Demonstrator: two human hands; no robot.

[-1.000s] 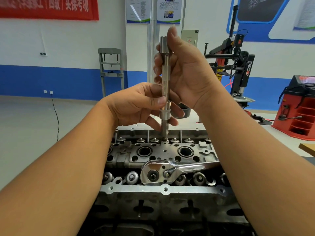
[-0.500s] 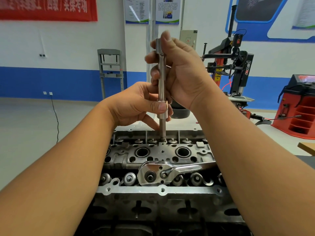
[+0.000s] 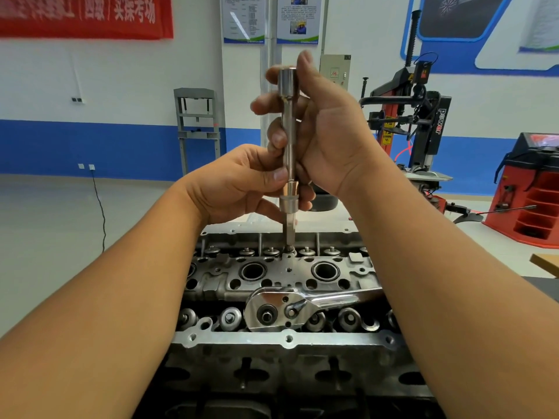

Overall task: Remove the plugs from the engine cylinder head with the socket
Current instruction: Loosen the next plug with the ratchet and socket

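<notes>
A long socket bar (image 3: 289, 137) is held upright between both hands above the cylinder head (image 3: 281, 276). The upper part of the bar is gripped by the right hand (image 3: 320, 128), whose fingers are curled round the shaft just below the wider top end, with the thumb raised behind it. The lower part is pinched by the left hand (image 3: 239, 186), with the thumb pressed against the shaft just above the thicker collar and the other fingers wrapped behind it. Below the left hand, the thin lower tip of the bar is set into a plug (image 3: 289, 252) at the far edge of the cylinder head, between the rows of valve springs. Whether the plug is loose cannot be told. Nearer than both hands, a ratchet wrench (image 3: 290, 308) is laid flat on the cylinder head, its round head below the left hand and its handle hidden under the right forearm. Far beyond the right hand, a tyre machine (image 3: 423, 116) and a red cabinet (image 3: 532, 204) are seen on the floor.
</notes>
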